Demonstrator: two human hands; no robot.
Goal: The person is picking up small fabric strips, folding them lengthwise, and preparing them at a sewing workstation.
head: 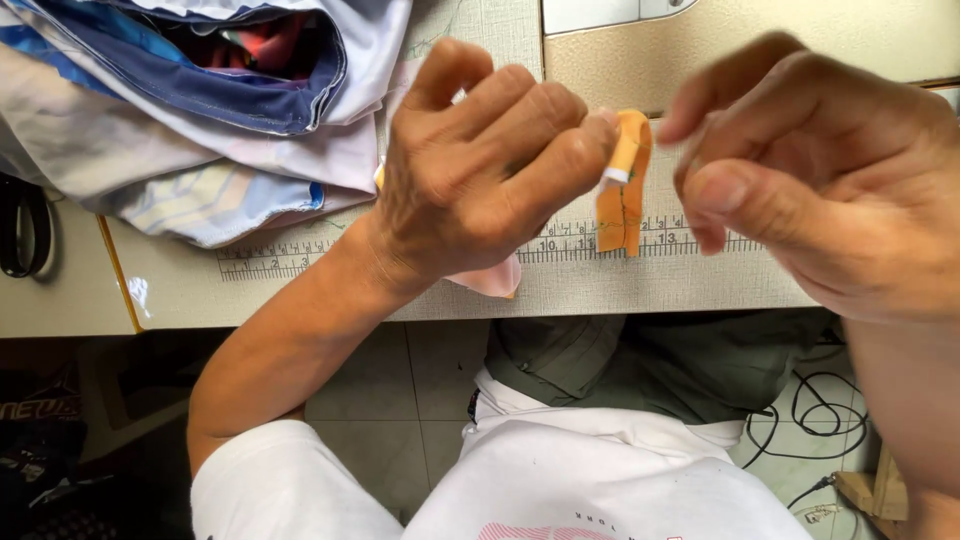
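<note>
My left hand [480, 165] is raised over the table edge, its fingers curled and pinched on a small folded strip of orange fabric [624, 190] with a white tag at the fold. The strip hangs down over the printed ruler [420, 252] on the table. My right hand [830, 170] hovers just right of the strip, fingers loosely bent with thumb and forefinger apart, holding nothing that I can see. A pale pink piece of cloth [490, 278] shows under my left wrist.
A heap of white and blue garments [200, 110] lies at the back left of the grey table [650, 285]. Part of a beige sewing machine base [720, 45] is at the back right. Black scissors handles [25, 230] sit far left. Cables [820, 415] lie on the floor.
</note>
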